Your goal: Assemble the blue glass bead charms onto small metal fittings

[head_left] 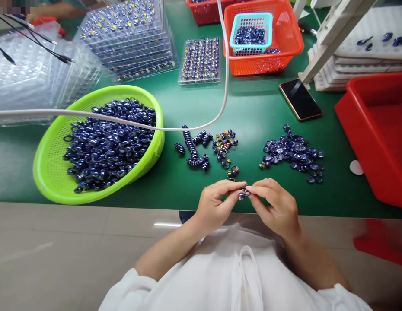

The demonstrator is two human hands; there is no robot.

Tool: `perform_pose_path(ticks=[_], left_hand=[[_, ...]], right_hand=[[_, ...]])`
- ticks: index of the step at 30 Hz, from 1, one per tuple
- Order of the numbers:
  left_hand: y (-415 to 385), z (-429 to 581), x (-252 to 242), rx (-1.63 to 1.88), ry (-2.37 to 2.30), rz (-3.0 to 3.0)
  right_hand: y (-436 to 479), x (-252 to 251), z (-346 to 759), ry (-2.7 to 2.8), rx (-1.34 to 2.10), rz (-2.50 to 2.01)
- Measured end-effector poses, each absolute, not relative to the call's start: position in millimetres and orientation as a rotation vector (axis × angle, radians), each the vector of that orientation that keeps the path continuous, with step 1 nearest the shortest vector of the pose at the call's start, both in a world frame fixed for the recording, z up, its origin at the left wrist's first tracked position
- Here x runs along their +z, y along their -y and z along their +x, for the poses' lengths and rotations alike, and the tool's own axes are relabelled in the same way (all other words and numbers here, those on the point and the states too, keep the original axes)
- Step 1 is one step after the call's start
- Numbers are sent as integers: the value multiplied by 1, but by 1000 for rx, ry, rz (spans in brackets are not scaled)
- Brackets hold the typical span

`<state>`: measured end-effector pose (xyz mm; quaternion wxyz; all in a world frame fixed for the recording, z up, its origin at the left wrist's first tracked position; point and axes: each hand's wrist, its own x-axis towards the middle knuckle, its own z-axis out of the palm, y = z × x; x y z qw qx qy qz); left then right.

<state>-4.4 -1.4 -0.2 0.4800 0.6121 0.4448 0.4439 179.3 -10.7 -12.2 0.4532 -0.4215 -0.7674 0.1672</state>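
Observation:
Just over the table's front edge, my left hand (215,203) and my right hand (275,206) meet at the fingertips. Between them is a small, shiny dark blue ring (241,196) with a rounded top, pinched from both sides. Whether a second piece is tucked in the fingers is hidden. Just beyond my left fingertips lies a loose group of rings with gold-coloured faces (223,144). Left of that group, plain dark rings (190,147) are lined up in rows. A spread of dark blue domed pieces (293,153) lies beyond my right hand.
A green basket (47,177) heaped with dark rings stands left. Filled clear trays (129,47) are stacked behind it. An orange basket (295,43), a phone (301,99) and a red bin (363,142) are farther right. A white cable (175,129) arches across. Another person's arm shows top left.

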Motion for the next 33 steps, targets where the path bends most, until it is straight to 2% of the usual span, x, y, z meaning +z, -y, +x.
perform_pose_path(ticks=[11, 22, 33], left_hand=[[0, -6, -3, 1143, -1008, 1674], [1, 0, -7, 1145, -1056, 1657], [6, 3, -11, 1181, -1084, 1624]], right_hand=[[14, -12, 177, 1852, 466, -1108], [15, -5, 174, 1689, 735, -1287], [17, -5, 168, 1625, 724, -1295]])
